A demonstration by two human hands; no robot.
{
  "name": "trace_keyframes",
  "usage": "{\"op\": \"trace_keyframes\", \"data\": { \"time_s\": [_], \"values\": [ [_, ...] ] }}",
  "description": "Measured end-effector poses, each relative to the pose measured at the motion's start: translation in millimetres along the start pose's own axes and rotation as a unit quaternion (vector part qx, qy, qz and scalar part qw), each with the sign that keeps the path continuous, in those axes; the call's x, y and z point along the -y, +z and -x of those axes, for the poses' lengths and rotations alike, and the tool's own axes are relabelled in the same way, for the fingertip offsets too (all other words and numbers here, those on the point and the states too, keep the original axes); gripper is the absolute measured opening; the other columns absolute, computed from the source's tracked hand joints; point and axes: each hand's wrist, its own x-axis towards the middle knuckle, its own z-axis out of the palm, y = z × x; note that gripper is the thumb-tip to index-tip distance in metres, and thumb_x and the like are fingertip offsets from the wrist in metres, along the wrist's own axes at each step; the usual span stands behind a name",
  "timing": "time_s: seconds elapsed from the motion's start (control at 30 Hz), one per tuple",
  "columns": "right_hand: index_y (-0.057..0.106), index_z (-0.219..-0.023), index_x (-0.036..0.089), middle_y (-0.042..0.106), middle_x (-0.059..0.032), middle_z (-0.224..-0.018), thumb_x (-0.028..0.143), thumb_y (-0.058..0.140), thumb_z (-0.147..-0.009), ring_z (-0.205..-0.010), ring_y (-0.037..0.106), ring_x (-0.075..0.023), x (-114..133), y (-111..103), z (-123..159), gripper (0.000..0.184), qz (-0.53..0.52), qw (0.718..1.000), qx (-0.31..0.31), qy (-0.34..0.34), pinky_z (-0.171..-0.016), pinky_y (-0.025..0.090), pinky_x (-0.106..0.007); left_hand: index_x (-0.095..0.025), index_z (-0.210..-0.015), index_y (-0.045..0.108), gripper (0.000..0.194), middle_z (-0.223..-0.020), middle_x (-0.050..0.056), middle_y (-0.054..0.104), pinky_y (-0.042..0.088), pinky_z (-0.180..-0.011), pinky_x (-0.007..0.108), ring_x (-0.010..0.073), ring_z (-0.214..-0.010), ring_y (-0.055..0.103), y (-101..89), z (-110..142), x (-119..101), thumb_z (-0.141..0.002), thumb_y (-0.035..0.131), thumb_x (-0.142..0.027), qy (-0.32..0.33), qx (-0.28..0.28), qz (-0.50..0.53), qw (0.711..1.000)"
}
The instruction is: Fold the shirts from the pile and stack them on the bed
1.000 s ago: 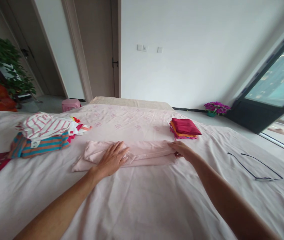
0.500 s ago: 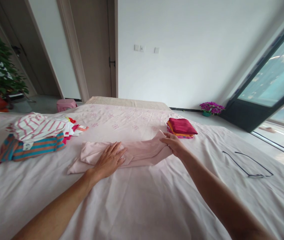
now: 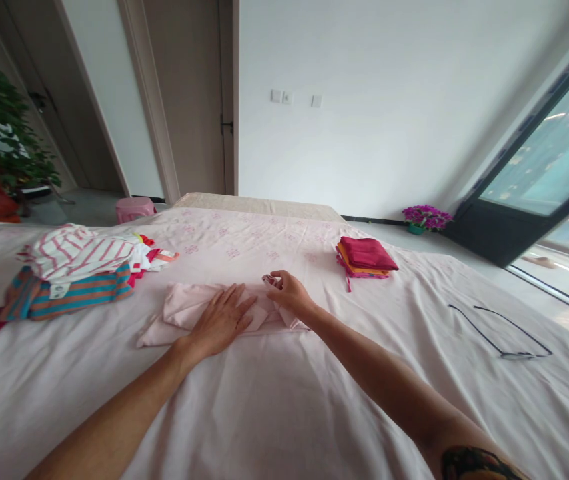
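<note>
A pale pink garment (image 3: 184,307), partly folded, lies across the bed in front of me; its exact kind does not show. My left hand (image 3: 221,313) rests flat on its middle, fingers spread and pointing away from me. At the garment's right part, my right hand (image 3: 289,293) is closed on its end, which is turned back over toward the left hand. A bit of the cloth shows at the right fingertips, while the forearm and hand hide part of the fold.
Left of the garment is a loose pile of striped clothes (image 3: 81,267). Folded red and orange clothes (image 3: 367,255) form a stack at the right, with eyeglasses (image 3: 504,333) nearer me. All lie on a pale pink bedsheet (image 3: 259,413). Beyond the bed stands a pink stool (image 3: 135,209).
My right hand has moved left, carrying the garment's right end inward over the rest of it. My left hand has stayed pressed on the cloth.
</note>
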Motion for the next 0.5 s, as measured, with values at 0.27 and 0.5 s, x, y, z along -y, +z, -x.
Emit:
{"op": "trace_keyframes", "data": {
  "time_s": [0.27, 0.5],
  "values": [
    [0.065, -0.114, 0.016, 0.07, -0.007, -0.098, 0.038, 0.045, -0.092, -0.074, 0.066, -0.016, 16.3, -12.3, 8.3, 0.036, -0.145, 0.986, 0.068, 0.035, -0.065, 0.053, -0.028, -0.029, -0.145, 0.044, 0.049, -0.154, 0.012, 0.039, 0.03, -0.113, 0.05, 0.0292, -0.143, 0.032, -3.1, -1.9, -2.2, -0.1, 0.034, -0.046, -0.003, 0.011, -0.012, 1.0],
    [0.056, -0.134, 0.018, 0.058, -0.0112, -0.136, 0.025, 0.045, -0.095, -0.128, 0.049, -0.0234, -4.6, -7.9, 25.2, 0.041, 0.177, 0.968, -0.023, -0.174, -0.11, 0.035, -0.041, -0.028, -0.142, 0.047, 0.046, -0.153, 0.01, 0.041, 0.029, -0.115, 0.048, 0.0264, -0.143, 0.032, -4.8, -2.0, -3.0, -0.1, 0.035, -0.042, 0.008, -0.006, -0.007, 1.0]
  ]
}}
